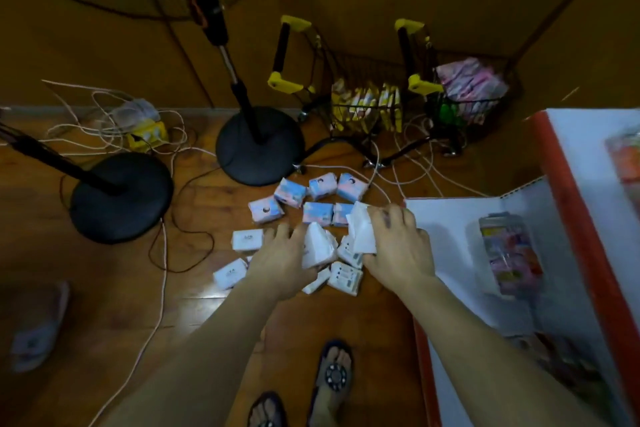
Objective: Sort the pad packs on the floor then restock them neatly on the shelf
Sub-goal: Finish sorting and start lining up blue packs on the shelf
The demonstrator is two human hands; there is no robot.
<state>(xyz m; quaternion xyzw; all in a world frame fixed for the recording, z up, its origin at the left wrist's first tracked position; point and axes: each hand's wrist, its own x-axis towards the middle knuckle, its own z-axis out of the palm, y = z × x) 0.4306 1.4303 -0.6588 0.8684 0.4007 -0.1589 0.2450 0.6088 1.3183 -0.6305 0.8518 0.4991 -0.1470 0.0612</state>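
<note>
Several white pad packs [344, 278] lie on the wooden floor in front of me, with several pink-and-blue pad packs [290, 192] grouped just beyond them. My left hand [277, 262] grips a white pack [318, 246] from its left side. My right hand [398, 246] holds another white pack [362, 232] lifted a little above the pile. The white shelf [446, 236] with a red edge stands at the right, and a pink wrapped pack [509, 253] lies on it.
Two black round stand bases [121, 198] [259, 146] sit on the left among tangled white cables [104, 114]. Two small wire carts with yellow handles [363, 104] [467, 97] hold packs at the back. A slipper [38, 329] lies at the far left; my sandalled feet [334, 374] are below.
</note>
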